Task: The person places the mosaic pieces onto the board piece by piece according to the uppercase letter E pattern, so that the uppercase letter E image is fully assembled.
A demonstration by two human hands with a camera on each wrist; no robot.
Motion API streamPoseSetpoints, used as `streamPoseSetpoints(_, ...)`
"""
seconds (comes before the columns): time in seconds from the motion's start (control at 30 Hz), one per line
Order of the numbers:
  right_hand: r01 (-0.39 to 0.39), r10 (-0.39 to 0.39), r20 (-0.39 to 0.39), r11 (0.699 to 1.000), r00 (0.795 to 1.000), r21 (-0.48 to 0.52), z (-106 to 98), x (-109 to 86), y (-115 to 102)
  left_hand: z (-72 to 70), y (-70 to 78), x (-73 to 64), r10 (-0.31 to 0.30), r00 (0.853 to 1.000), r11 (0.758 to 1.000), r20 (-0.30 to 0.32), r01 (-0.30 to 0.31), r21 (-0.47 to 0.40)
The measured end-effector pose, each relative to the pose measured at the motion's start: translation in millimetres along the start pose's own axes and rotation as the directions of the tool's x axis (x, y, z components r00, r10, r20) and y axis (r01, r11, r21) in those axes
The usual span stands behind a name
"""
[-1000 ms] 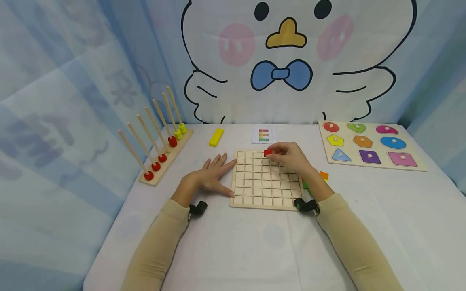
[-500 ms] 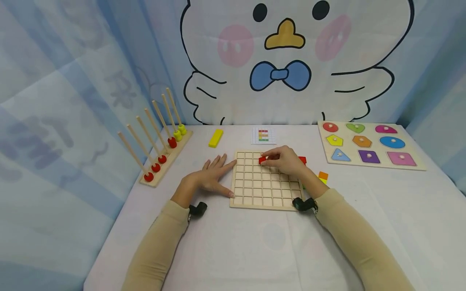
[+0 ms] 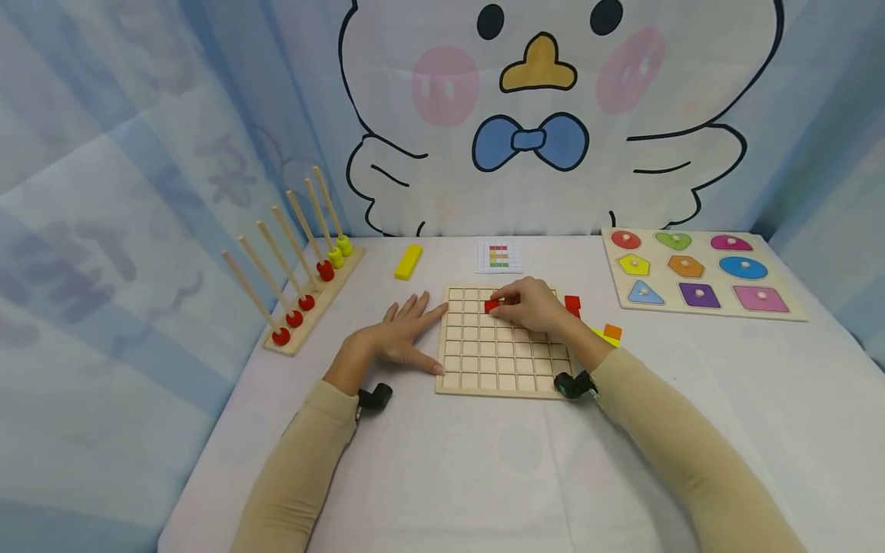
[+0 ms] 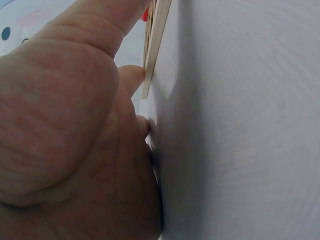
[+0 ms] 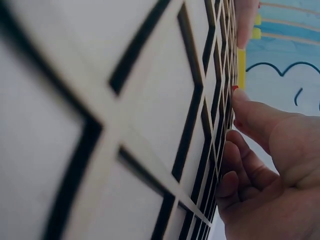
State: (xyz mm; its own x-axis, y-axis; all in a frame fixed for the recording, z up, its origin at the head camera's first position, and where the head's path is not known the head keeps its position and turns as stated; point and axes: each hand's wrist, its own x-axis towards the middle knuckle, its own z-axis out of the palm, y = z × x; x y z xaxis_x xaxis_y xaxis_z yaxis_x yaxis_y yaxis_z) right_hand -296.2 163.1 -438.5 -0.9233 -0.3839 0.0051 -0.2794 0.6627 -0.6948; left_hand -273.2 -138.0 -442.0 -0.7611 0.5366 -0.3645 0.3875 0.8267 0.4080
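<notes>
A wooden grid board point(image 3: 488, 365) with square recesses lies mid-table in the head view. My right hand point(image 3: 531, 306) pinches a small red block point(image 3: 492, 306) between thumb and fingers over one of the board's upper rows. Only a sliver of that red block point(image 5: 235, 88) shows past the thumb in the right wrist view; whether it sits in a recess is hidden. My left hand point(image 3: 399, 336) lies spread at the board's left edge, thumb and index finger touching it. The left wrist view has the left palm point(image 4: 55, 115) close up beside the board's edge point(image 4: 156, 47).
Right of the board lie red blocks point(image 3: 572, 304), an orange block point(image 3: 612, 332) and yellow pieces, partly behind the right arm. A pattern card point(image 3: 515, 259) and a yellow bar point(image 3: 409, 262) lie behind it. A peg stand point(image 3: 282, 345) is left, a shape puzzle point(image 3: 664, 300) right.
My right hand has moved left and slightly nearer over the board, carrying the red block. This uncovered red blocks beside the board. The left hand has stayed at the board's edge.
</notes>
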Motion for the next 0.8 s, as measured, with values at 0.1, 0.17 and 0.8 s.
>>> streamPoseSetpoints(0.1, 0.008, -0.008, -0.006, 0.999, 1.0, -0.036, 1, 2.3, 0, -0.4, 0.8, -0.5, 0.002, 1.0, 1.0, 0.0, -0.002, -0.004)
streamPoseSetpoints(0.17, 0.008, -0.009, -0.008, 0.999, 1.0, -0.054, 2, 3.2, 0, -0.6, 1.2, -0.4, 0.0, 1.0, 1.0, 0.002, 0.0, -0.004)
streamPoseSetpoints(0.8, -0.034, 0.037, 0.014, 0.99, 0.999, -0.136, 4, 4.9, -12, -1.5, 0.8, -0.8, 0.0, 1.0, 1.0, 0.013, 0.0, -0.018)
